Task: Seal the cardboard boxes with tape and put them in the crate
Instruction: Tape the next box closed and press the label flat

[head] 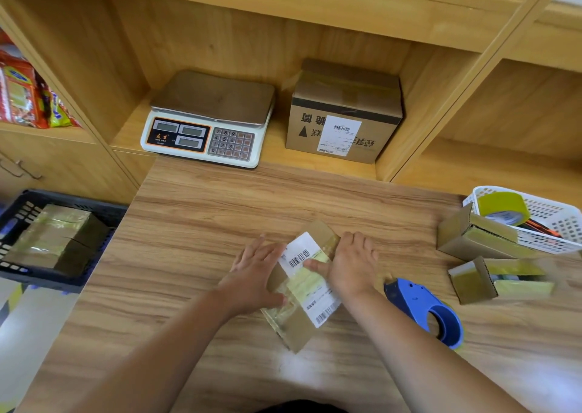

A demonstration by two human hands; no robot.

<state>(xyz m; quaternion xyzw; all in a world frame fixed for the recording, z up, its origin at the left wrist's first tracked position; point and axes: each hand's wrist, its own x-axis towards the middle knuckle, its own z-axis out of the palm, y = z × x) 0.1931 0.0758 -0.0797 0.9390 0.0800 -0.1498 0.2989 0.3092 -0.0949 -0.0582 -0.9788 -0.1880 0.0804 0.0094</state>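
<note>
Our left hand (255, 272) and right hand (354, 263) press flat, fingers straight, against either side of the small taped cardboard box (297, 326), which sits on the counter (189, 223) between them. The blue tape dispenser (420, 307) rests just beside our right wrist. Taped boxes (50, 239) lie in the dark crate (67, 198) at far left.

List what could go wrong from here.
Yellowish tape crosses the white barcode label on the brown cardboard box that the left hand and right hand press; glare may hinder scanning.
The blue plastic tape dispenser lies beside the right forearm; a sweep could knock it.
The dark plastic crate sits beyond the table edge; a box could drop short.
</note>
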